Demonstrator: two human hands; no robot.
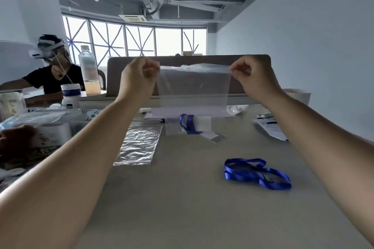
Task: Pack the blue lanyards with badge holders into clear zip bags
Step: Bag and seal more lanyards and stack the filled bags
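Two bare forearms, nearest the lens, reach forward over the beige tabletop [182,218]. Far left, a seated person in a headset, a tall plastic bottle [89,70] and assorted clutter. Left of centre, a crinkled empty clear bag [137,144] lies flat on the table. The left hand [139,76], fingers curled, pinches the upper left corner of a clear rectangular zip bag [194,91]; the right hand [251,76] pinches the upper right corner likewise. The bag hangs upright between them, raised above the far half of the table, its top edge stretched level. Whether the seal is parted cannot be told. Behind its lower edge lies a second blue lanyard with a clear badge holder [189,125]. Lower right, a coiled blue ribbon lanyard [257,173] rests on the table, well below the held bag and nearer the camera, its long axis running left to right. It lies closer to the right hand, which is judged the likelier to release and fetch it.
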